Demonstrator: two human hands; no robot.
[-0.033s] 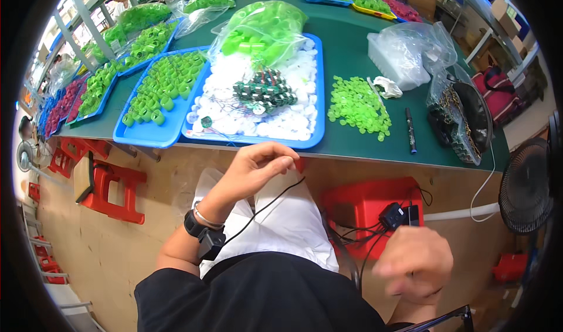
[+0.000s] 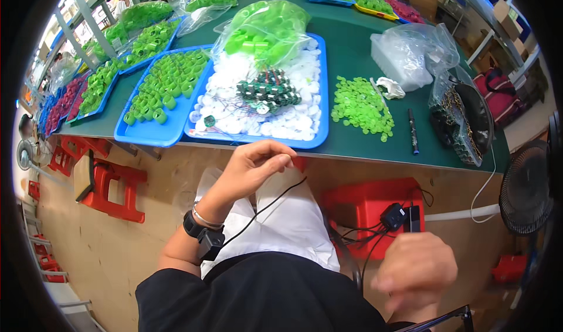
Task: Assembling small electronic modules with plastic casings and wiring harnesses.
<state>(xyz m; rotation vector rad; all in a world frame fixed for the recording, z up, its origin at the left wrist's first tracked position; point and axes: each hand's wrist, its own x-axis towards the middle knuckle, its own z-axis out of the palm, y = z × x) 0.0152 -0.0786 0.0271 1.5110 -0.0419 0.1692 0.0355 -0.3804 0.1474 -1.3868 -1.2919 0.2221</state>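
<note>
Above my lap, just short of the table edge, my left hand (image 2: 261,165) has curled fingers, thumb tip near the index fingertip. Whether something small sits between them is hidden. A small black device (image 2: 210,243) is strapped on that wrist, trailing a thin black cable (image 2: 265,208). My right hand (image 2: 416,267) is at the lower right, in front of a red stool (image 2: 366,194), bent inward and smeared by motion. Nearest the left hand on the table is a blue tray (image 2: 324,97) of white round parts (image 2: 287,127), with green circuit boards (image 2: 268,90) and wires on top.
A bag of green caps (image 2: 267,27) rests on the tray's far end. Left of it is a blue tray (image 2: 146,134) of green cups. Loose green discs (image 2: 362,106), a marker (image 2: 413,131) and a plastic bag (image 2: 410,53) lie right. A black fan (image 2: 528,185) stands far right.
The table and trays have shifted very slightly in the picture. My right hand has moved slightly and stays blurred; my left hand keeps nearly the same pose.
</note>
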